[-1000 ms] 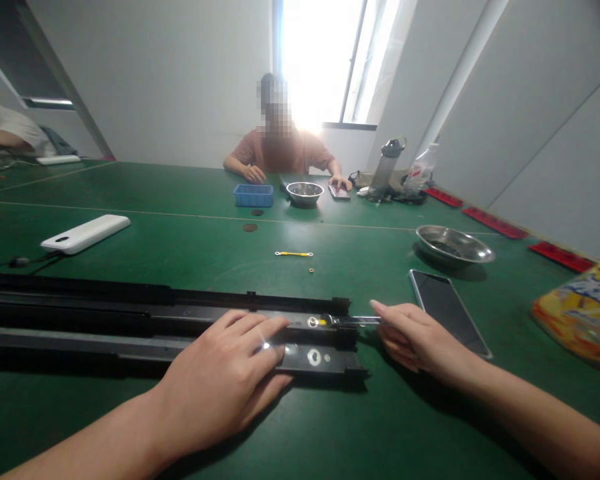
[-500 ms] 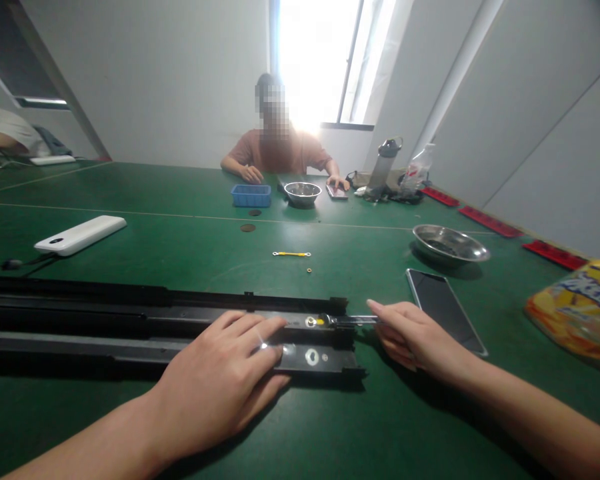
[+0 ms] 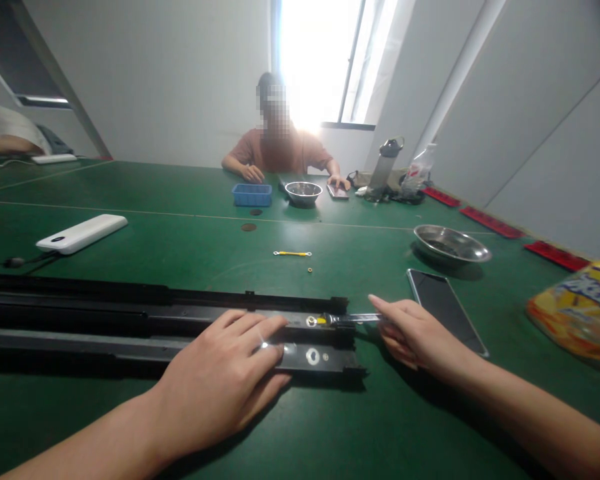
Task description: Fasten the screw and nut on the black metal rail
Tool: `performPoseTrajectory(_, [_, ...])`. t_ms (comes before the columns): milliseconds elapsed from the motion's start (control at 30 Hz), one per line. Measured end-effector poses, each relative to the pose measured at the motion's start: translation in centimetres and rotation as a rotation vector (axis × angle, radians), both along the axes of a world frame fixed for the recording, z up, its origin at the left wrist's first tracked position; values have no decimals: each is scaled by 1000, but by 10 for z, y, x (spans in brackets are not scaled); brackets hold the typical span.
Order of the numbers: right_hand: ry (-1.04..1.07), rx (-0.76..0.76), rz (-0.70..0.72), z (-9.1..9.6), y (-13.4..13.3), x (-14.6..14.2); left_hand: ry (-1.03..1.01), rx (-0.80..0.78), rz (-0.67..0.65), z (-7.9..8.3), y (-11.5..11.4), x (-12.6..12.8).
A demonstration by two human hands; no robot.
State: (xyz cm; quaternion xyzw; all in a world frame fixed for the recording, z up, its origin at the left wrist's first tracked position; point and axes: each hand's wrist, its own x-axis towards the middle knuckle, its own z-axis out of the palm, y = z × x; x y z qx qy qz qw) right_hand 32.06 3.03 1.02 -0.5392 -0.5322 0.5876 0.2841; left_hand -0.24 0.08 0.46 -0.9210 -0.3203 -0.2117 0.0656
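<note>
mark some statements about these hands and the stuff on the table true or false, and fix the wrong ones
1. The right hand holds a metal tool. True.
2. The left hand hovers over the phone. False: it rests on the black rails.
3. A yellow link with a ring at each end lies on the green table, beyond the rails. True: the yellow link lies there.
4. The blue bin stands to the right of the small metal bowl in the picture. False: it stands to the left.
5. The phone lies nearer to the camera than the wide metal bowl. True.
</note>
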Motion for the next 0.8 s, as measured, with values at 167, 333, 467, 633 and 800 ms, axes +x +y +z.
performPoseTrajectory(167, [5,13,22,1,-1,0,2,-8,0,0,0,0])
performPoseTrajectory(333, [2,30,36,-1,-1,2,2,-12,3,0,-1,-1])
performPoseTrajectory(467, [-11,52,38,-3,-2,2,7,-21,4,0,0,-1])
performPoseTrajectory(633, [-48,104,77,-1,-5,2,7,-23,6,1,0,-1])
performPoseTrajectory(800, [-77,132,103,1,-8,1,10,-12,8,0,-1,0])
